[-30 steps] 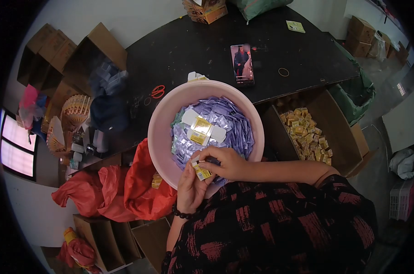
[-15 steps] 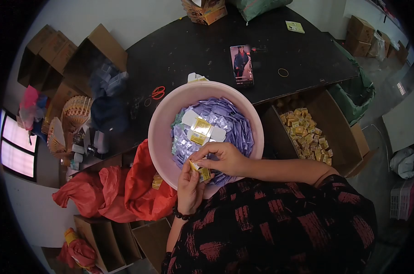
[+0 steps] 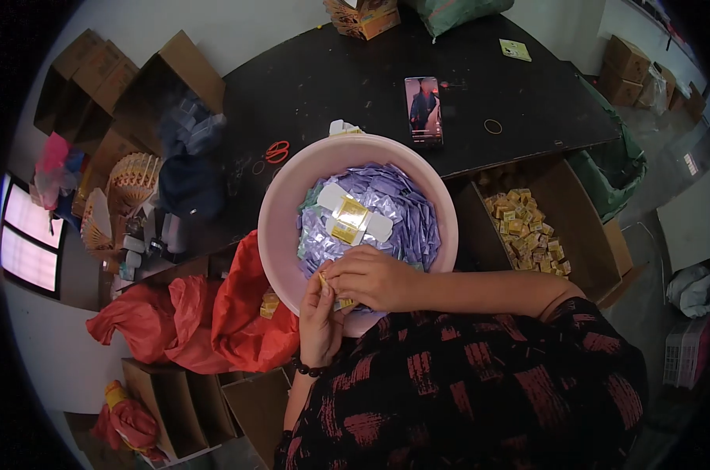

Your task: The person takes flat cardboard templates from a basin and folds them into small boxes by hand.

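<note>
My left hand (image 3: 318,323), with a dark bead bracelet at the wrist, is closed on a small yellow box (image 3: 344,302) at the near rim of a pink basin (image 3: 269,235). My right hand (image 3: 373,277) pinches the same box from the right and covers most of it. Purple sachets (image 3: 398,196) fill the basin, with some green ones at the left. On top of them lies an unfolded yellow-and-white carton (image 3: 350,220), just beyond my fingers.
A phone (image 3: 424,110) and red-handled scissors (image 3: 277,152) lie on the black table (image 3: 331,86). A cardboard box (image 3: 578,211) at the right holds many small yellow boxes (image 3: 525,233). Red bags (image 3: 253,329) are at the left.
Both hands have closed further around the small box, which now shows less. My right hand has turned over it. The whole view has shifted slightly.
</note>
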Motion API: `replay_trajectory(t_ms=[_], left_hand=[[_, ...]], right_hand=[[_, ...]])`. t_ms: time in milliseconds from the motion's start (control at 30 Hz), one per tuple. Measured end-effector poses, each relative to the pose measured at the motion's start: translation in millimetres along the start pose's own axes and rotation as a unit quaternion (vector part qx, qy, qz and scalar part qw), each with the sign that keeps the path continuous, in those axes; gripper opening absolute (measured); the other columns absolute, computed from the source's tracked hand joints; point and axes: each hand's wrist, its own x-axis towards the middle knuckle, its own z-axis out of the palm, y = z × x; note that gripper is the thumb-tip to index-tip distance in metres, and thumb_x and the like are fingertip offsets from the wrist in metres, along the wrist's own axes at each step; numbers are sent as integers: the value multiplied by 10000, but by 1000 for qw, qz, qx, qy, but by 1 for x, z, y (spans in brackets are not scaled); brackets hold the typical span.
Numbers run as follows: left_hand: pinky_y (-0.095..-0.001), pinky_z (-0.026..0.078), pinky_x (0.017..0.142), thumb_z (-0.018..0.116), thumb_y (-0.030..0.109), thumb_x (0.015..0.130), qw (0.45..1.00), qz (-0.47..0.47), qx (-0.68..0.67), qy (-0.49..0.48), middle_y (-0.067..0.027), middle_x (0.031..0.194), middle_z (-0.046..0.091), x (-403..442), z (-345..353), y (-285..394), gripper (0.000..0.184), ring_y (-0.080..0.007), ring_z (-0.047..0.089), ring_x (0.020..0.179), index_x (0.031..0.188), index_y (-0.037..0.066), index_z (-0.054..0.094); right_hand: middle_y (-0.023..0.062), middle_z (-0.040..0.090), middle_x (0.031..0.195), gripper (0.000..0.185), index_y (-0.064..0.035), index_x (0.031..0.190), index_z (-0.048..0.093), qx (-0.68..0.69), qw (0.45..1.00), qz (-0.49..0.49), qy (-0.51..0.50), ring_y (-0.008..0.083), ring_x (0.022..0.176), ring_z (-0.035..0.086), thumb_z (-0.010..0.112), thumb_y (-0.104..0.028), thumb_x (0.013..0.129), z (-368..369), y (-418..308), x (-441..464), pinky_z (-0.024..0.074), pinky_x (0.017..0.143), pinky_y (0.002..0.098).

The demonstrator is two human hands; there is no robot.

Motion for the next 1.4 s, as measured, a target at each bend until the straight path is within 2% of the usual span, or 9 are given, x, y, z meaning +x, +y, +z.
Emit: replay_trajectory(t_ms=[200,367,433,467,600,667,767,933,1400], left_hand=[[-307,481,835,524,221,945,896,314,213,230,-88,1214,505,3,-55,47,457,-187,572,965,1335,38,373],[-427,325,1034,594,239,902,821,215,392,356,-177,1391,348,26,-197,40,573,-301,369,1269,1370,22,345],[-332,339,1016,586,213,906,595,301,620,414,-154,1340,413,23,-150,29,517,-244,391,1254,1338,13,385],[-340,303,1045,589,185,899,586,358,616,386,-172,1341,412,24,-124,26,483,-247,355,1280,1311,1,415],[-339,330,1034,568,153,909,659,393,586,261,-163,1336,418,35,-57,-2,444,-240,399,1248,1295,-12,422],[-360,345,1028,527,144,933,835,282,458,117,-165,1355,385,38,-41,-13,405,-251,422,1225,1290,-20,428],[-297,392,992,436,152,981,929,188,309,81,-132,1314,429,48,-35,-23,401,-187,481,1155,1330,-39,381],[-287,406,982,377,201,1005,959,151,206,121,-132,1293,457,44,-10,-19,456,-169,484,1155,1390,-31,298],[-264,450,895,486,80,956,962,183,170,108,-153,1175,565,36,-5,-15,383,-164,559,1047,1306,-25,372]], right_hand=[[151,542,1125,577,-13,1225,499,-176,960,217,-28,314,1039,522,719,-241,743,-14,52,24,418,872,421],[147,534,1031,523,-1,1117,518,-306,891,319,-103,313,1007,521,746,-190,686,2,85,22,420,840,433],[141,547,1021,419,-12,1067,534,-316,888,323,-82,304,999,535,696,-146,704,7,86,19,418,825,448],[135,560,1012,320,-24,1017,550,-324,888,321,-66,294,992,548,645,-102,722,9,86,17,417,811,463],[133,547,985,367,-41,1000,542,-315,891,324,-33,308,967,541,720,-128,691,12,91,16,414,816,438],[138,579,935,262,-33,964,536,-208,919,334,22,307,909,580,674,-72,745,8,91,17,440,794,427],[193,606,959,144,-2,945,532,64,928,346,120,355,910,601,561,-12,805,0,63,25,469,763,432],[245,608,1031,448,9,1306,442,56,958,234,159,358,954,611,528,-24,868,21,33,12,482,832,374],[269,567,1084,457,82,1259,458,116,959,257,-11,367,944,606,536,-194,903,3,14,6,479,832,375]])
